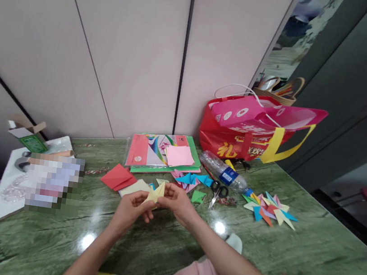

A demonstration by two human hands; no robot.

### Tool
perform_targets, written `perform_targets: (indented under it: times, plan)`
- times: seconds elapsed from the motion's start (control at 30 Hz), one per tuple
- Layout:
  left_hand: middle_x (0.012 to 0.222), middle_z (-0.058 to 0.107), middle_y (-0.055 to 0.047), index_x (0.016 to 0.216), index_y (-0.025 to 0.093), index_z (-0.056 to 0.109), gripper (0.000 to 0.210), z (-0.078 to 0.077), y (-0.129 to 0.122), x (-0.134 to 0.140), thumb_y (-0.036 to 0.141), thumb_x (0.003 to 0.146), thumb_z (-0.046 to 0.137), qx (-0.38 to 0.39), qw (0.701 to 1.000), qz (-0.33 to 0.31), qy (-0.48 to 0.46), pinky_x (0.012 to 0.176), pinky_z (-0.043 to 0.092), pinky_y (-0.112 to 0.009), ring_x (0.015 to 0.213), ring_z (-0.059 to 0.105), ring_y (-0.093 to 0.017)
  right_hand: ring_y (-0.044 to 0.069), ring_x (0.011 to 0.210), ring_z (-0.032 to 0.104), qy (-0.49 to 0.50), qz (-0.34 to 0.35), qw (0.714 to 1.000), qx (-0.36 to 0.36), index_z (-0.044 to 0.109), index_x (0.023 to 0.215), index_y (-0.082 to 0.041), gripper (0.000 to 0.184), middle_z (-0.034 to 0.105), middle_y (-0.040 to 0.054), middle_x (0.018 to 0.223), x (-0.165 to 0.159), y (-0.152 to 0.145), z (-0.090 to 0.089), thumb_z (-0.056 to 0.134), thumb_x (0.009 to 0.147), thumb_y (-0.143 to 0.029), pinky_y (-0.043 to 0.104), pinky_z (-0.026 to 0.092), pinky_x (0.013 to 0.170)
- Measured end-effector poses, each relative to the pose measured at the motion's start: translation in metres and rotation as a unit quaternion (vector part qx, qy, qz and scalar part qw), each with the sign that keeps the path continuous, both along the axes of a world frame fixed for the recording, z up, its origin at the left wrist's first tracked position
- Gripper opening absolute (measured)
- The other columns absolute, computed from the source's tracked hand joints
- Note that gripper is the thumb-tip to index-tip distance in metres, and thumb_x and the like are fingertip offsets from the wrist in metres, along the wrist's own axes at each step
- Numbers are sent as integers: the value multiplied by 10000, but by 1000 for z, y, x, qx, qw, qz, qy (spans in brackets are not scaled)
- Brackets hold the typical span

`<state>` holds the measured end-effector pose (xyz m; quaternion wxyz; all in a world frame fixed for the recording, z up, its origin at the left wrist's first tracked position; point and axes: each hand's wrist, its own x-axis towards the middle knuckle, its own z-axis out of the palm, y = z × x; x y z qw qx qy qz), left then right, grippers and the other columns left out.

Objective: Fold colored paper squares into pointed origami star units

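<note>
A small piece of folded yellow paper (156, 193) is held up between both hands, above the green table. My left hand (136, 204) pinches its left lower side with thumb and fingers. On its right edge, my right hand (176, 202) grips with thumb and fingertips. Just behind the hands lie red paper squares (118, 177) and cream paper sheets (135, 188). To the right are blue and pink folded papers (194, 180), a green folded piece (198, 197) and black-handled scissors (217, 192).
Paper packs (140, 149) with pink squares (180, 156) on top lie against the wall. A plastic bottle (223, 170) lies before a red gift bag (239, 131). At right is a multicoloured paper star (271, 209). A green box (29, 136) and white board (4, 194) are at left.
</note>
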<state>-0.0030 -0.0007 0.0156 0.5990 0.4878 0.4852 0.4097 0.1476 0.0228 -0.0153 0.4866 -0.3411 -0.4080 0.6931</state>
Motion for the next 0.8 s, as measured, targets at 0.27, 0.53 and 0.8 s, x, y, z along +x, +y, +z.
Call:
perform_targets:
  times: [0.27, 0.53, 0.8]
  plan:
    - [630, 690, -64, 706, 102, 631, 346, -4, 1, -1, 421, 589, 696, -34, 999, 8, 6, 510, 535, -281, 543, 660, -191, 127, 600, 586, -19, 36, 999, 5, 663, 811, -130, 335, 647, 15, 708, 1, -1, -1, 755, 553, -322, 272, 476, 608]
    - [576, 659, -39, 677, 117, 613, 323, -3, -1, 0, 437, 652, 646, -4, 999, -23, 21, 478, 515, -263, 499, 639, -170, 99, 498, 515, -79, 23, 995, 59, 654, 687, -140, 282, 586, -23, 574, 1, -1, 1, 735, 567, -382, 239, 445, 520]
    - [703, 686, -23, 764, 143, 661, 260, -1, 1, -2, 298, 568, 731, 101, 991, 31, 82, 642, 503, -273, 670, 633, -184, 120, 549, 517, -191, -58, 964, 175, 639, 680, -146, 187, 602, 3, 611, 0, -2, -2, 655, 662, -331, 230, 411, 516]
